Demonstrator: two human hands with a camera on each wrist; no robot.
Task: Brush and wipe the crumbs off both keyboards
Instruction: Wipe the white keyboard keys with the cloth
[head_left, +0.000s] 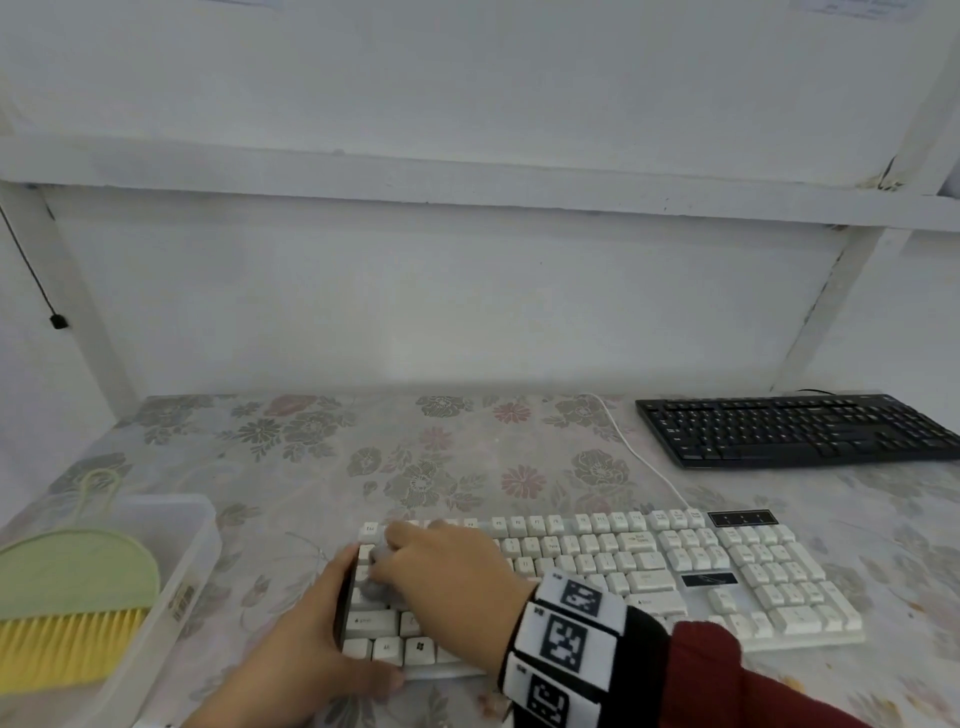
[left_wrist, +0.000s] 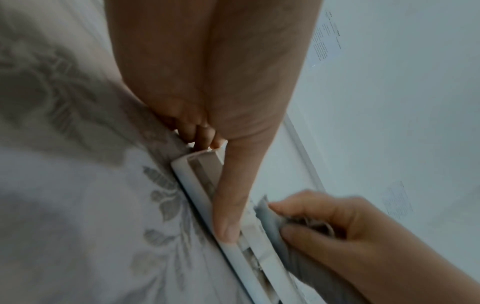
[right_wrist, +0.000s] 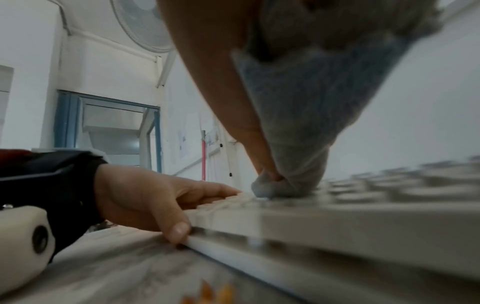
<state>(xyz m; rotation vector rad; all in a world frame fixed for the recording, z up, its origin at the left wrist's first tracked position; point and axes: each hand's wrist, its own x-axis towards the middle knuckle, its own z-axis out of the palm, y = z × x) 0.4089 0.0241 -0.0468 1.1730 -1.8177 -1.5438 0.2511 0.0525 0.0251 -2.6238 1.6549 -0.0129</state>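
Right hand (head_left: 447, 577), nearest the head camera, bunches a grey cloth (right_wrist: 298, 115) in curled fingers and presses it onto the left-end keys of the white keyboard (head_left: 675, 571), evidently wiping. Left hand (head_left: 311, 639) clamps that keyboard's left edge, thumb against the front rim, probably to steady it. Cream keycaps look clean; the black keyboard (head_left: 795, 431) lies well apart, far right.

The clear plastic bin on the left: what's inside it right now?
Inside the clear plastic bin lies a hand brush with a pale green body and yellow bristles, its loop handle pointing toward the wall. Whatever lies beneath the brush is covered, and the bin's near end is out of frame.
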